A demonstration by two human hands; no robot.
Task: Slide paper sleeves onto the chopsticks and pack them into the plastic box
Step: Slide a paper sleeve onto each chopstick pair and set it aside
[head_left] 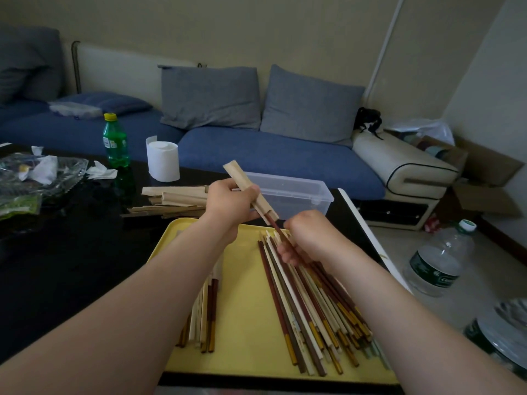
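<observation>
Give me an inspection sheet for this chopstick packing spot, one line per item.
Surface: dark table, yellow tray at its near edge.
Job's things: loose chopsticks on the tray; spare sleeves piled beyond it; clear plastic box behind the hands.
Clutter: green bottle, tissue roll, crumpled tissues.
Grippers: left hand grips a paper sleeve; right hand holds a dark chopstick, tip in the sleeve's mouth.
Cables: nothing seen.
Surroundings: blue sofa behind; water bottle on the floor, right.

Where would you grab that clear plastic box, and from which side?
Likely the plastic box by the flared lip at its right short end, approached from the right: the lip juts out there, while the left hand and paper sleeve cover its left part.
</observation>
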